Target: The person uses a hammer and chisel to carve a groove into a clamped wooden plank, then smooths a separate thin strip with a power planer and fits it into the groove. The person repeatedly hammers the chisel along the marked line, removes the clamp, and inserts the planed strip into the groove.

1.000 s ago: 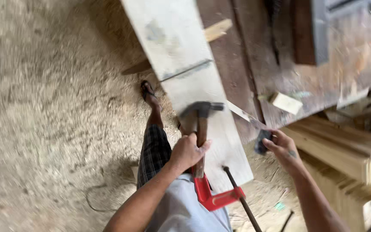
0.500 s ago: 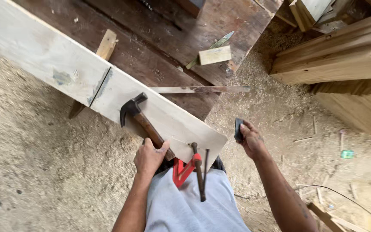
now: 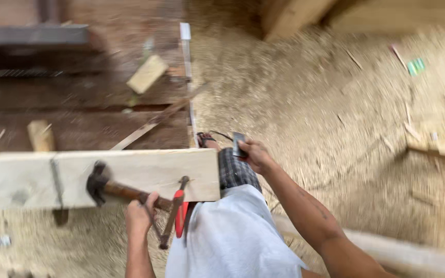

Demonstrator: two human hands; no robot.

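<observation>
1. Left hand [image 3: 139,213] wrapped shut round the wooden handle of a hammer [image 3: 110,188] — dark head lying flat on the pale plank [image 3: 145,172].
2. Right hand [image 3: 256,154] out past the plank's end, fingers closed on a small dark flat object [image 3: 238,144] — too blurred to name.
3. Red clamp [image 3: 180,216] gripping the plank's near edge, just beside the left hand, its bar slanting across the board.
4. Behind the plank, dark counter [image 3: 78,113] carrying a small wood block [image 3: 147,73] and a thin strip [image 3: 150,126].
5. Sawdust-covered floor [image 3: 325,113] off to the right, stacked timber [image 3: 305,13] at the top.
</observation>
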